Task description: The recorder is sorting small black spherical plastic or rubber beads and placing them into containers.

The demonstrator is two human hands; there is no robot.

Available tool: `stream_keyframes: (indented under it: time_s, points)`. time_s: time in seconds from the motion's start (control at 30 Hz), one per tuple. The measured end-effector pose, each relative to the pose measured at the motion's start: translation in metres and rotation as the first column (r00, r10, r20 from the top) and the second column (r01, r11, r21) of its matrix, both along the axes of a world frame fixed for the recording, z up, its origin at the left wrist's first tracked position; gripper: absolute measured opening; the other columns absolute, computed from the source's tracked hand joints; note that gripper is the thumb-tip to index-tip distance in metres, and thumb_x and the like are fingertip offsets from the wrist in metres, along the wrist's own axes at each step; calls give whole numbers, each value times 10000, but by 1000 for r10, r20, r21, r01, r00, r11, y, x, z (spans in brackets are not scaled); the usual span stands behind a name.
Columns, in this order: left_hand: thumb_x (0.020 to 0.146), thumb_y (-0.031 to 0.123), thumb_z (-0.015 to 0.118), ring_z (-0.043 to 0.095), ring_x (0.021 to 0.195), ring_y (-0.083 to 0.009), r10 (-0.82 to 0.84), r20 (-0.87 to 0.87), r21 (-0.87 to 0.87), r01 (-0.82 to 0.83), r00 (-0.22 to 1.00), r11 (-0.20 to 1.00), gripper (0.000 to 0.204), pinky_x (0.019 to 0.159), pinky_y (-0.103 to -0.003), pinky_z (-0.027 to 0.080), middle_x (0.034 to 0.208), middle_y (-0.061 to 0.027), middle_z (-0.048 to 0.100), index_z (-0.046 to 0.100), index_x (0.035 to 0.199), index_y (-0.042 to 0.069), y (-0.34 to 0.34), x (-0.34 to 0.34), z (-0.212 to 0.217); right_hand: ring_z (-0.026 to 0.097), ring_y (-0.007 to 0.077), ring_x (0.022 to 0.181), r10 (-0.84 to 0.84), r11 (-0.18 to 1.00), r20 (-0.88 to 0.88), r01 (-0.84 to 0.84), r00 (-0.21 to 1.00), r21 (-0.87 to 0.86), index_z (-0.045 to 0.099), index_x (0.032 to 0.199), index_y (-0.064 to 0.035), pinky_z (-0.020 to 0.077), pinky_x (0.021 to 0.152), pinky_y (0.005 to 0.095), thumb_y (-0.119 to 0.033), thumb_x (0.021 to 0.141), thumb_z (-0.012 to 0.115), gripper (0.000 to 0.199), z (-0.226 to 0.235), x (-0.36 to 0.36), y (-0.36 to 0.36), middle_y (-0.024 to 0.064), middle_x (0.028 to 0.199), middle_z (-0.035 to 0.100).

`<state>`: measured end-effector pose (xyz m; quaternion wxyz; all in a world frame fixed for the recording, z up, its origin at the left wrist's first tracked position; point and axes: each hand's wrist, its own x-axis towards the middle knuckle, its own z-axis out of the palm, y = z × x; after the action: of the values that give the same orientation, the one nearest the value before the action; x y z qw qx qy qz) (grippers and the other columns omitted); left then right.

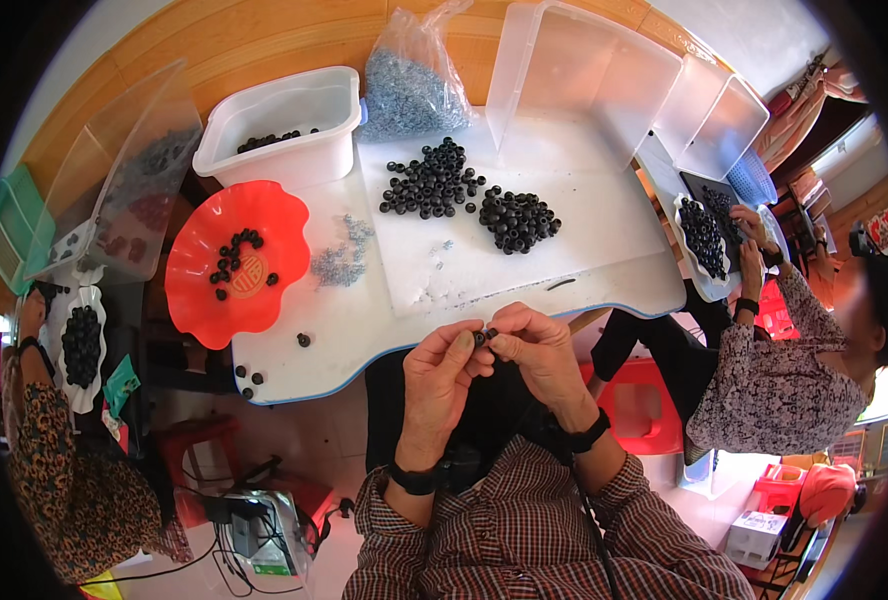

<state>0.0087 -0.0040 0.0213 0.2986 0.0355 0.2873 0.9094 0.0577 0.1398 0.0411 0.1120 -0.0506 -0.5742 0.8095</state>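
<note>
Just off the table's near edge, my left hand (436,385) and my right hand (546,365) meet with fingertips pinched together. Between them are small black round pieces (480,338), like beads or caps with a hole; fingers partly hide them. Beyond my hands, one loose pile of black round pieces (429,182) and one tighter pile of the same pieces (517,222) lie on a white sheet (604,225). Small pale-blue bits (340,258) are scattered left of the sheet. A thin black strip (561,284) lies near the table edge.
At left, a red scalloped dish (189,250) holds several black pieces, with a white tub (344,150) behind it. A clear bag of bluish bits (414,95) and a translucent bin (579,80) stand at the back. People work at both sides; a red stool (639,405) is at right.
</note>
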Motion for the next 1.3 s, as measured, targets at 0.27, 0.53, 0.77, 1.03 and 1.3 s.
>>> stream_keyframes:
  time_s: [0.27,0.53,0.77,1.03,1.3]
  points:
    - [948,92,578,624,711,-127,25,-30,-36,-26,999,999,216,642,-237,528,880,-82,670,630,1111,-41,1,2,-1,600,122,815,1,1000,-9,-2,1000,-21,659,930,4,517,736,264,23,856,660,77,2,0,-4,30,933,594]
    - [935,75,596,615,709,-124,74,-87,-132,-85,993,988,207,637,-231,512,885,-83,670,643,1101,-41,1,4,3,611,132,803,8,1000,-6,-8,1000,-7,644,927,6,527,731,270,20,866,650,63,4,0,-6,38,918,587]
    - [942,69,582,637,729,-134,113,-119,-202,-135,986,970,239,649,-250,551,927,-106,678,627,1147,-44,-1,5,8,612,126,832,14,998,-4,-13,1000,64,640,936,9,529,756,263,23,867,650,71,9,1,-6,41,942,590]
    - [929,28,591,654,751,-135,118,-181,-267,-165,976,950,242,691,-238,564,949,-116,687,628,1155,-51,-4,4,8,606,115,886,29,967,-43,-17,999,255,662,986,-11,523,772,242,28,850,667,141,10,1,-2,38,987,572]
    - [922,31,606,658,751,-137,130,-173,-352,-184,976,918,235,708,-237,565,920,-110,683,633,1138,-56,-2,8,12,617,108,807,-50,878,-59,72,997,474,671,953,-9,521,709,226,10,825,697,132,7,5,-2,53,971,574]
